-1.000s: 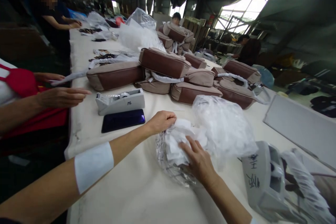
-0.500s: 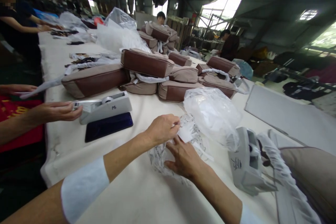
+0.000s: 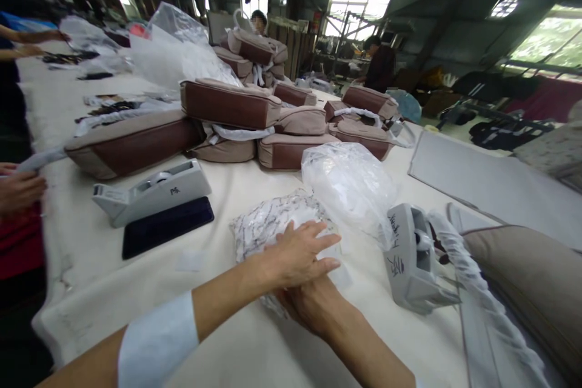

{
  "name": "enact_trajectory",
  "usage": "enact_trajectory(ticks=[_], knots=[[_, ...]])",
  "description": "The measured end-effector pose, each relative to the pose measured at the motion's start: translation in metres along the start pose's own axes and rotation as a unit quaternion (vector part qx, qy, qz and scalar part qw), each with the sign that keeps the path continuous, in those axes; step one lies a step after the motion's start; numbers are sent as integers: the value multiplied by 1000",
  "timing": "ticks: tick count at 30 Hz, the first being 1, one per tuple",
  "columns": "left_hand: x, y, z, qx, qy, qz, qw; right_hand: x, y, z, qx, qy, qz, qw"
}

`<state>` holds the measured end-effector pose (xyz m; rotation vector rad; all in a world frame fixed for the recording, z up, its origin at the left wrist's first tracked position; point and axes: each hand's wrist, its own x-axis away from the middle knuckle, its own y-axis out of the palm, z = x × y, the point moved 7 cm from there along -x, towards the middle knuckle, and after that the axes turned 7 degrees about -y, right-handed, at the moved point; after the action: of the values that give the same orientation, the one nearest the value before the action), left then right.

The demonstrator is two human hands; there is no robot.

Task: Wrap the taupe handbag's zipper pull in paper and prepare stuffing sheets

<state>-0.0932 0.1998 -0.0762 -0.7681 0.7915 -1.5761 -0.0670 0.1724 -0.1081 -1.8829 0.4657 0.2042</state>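
A crumpled packet (image 3: pixel 259 224), white with dark marbled lines under clear plastic, lies on the table before me. My left hand (image 3: pixel 302 254) rests across it, fingers spread and pointing right. Beneath the left hand, my right hand (image 3: pixel 313 303) presses flat against the packet's near side. Its fingers are largely covered, and it seems to hold nothing. A small white paper piece (image 3: pixel 341 276) shows by the packet's right edge. Just behind, a puffed clear plastic bag (image 3: pixel 348 179) touches or nearly touches the packet.
Grey tape dispensers stand at left (image 3: pixel 157 191) and right (image 3: pixel 407 260). A dark phone (image 3: pixel 168 227) lies by the left one. Beige-brown bags (image 3: pixel 231 106) are piled behind. Another person's hand (image 3: pixel 20 191) is at the left edge. A beige bag (image 3: pixel 522 267) lies at right.
My left hand has let go of the white paper and now lies spread over the right hand. The packet shows more of its surface. The other person's hand has withdrawn from the left tape dispenser.
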Motion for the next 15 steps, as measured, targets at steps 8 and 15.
enact_trajectory(ticks=[8, 15], knots=[[-10, 24, -34, -105, -10, -88, 990, 69, -53, -17, -2, -88, 24, 996], [-9, 36, -31, -208, 31, -11, 978, 90, -42, 118, 43, 276, 90, 956]])
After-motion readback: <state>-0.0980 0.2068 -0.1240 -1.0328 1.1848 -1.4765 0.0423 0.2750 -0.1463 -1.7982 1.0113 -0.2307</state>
